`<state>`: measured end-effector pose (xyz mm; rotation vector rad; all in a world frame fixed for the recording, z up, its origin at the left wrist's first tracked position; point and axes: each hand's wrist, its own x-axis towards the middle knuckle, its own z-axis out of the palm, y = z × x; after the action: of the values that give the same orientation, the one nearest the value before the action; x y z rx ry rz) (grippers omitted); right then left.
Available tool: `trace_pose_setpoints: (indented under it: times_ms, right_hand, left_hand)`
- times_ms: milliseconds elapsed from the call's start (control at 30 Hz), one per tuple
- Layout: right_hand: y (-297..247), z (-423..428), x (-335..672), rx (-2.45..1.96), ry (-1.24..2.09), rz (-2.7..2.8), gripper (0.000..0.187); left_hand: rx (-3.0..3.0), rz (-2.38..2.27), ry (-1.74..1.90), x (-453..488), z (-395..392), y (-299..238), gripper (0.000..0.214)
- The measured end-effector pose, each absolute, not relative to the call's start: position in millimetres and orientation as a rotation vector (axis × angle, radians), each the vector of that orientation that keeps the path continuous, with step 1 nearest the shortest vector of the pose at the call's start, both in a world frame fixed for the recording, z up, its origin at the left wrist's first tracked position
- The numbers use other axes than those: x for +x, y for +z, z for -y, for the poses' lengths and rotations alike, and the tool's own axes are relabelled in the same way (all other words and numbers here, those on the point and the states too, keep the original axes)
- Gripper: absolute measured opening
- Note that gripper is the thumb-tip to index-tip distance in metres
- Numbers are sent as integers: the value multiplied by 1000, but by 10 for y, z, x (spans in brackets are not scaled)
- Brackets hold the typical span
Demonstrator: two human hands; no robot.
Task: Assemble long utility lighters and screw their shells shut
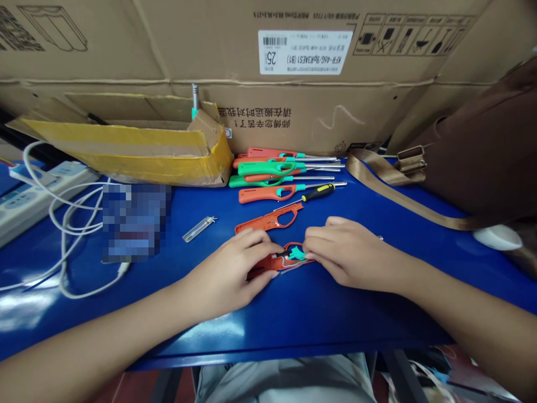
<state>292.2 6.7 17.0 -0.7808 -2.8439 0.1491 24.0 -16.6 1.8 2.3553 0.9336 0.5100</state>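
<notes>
My left hand (247, 266) grips the rear of an opened orange lighter half (276, 262), thumb below and fingers above. Inside that shell show a teal trigger (297, 253), a small black part and thin wire. At the shell's front end, my right hand (348, 252) has its fingers closed by the trigger; what lies between its fingertips is hidden. Just beyond the hands rests the other orange shell half (271, 219). A screwdriver (319, 192) with a black and yellow handle lies behind it. To the left is a clear fuel tank (198, 229).
Several orange and green long-nosed lighters (268, 168) are piled at the back. A taped cardboard box (159, 157) stands at the back left, near a power strip (50, 190), white cables and a blurred device (136, 224). A brown strap (403, 201) and white object (498, 238) lie right.
</notes>
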Motion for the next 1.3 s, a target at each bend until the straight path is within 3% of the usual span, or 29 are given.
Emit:
trace_pose_setpoints:
  times_ms: [233, 900, 1300]
  right_hand:
    - [75, -50, 2896, -806, 306, 2741, 19]
    - [124, -48, 2872, -605, 140, 2894, 27]
    - [159, 37, 2816, -970, 244, 2824, 22]
  left_hand:
    - [2363, -916, 507, 257, 165, 39, 26]
    - [2373, -955, 482, 247, 186, 15, 35]
    - [2407, -956, 470, 263, 181, 55, 39]
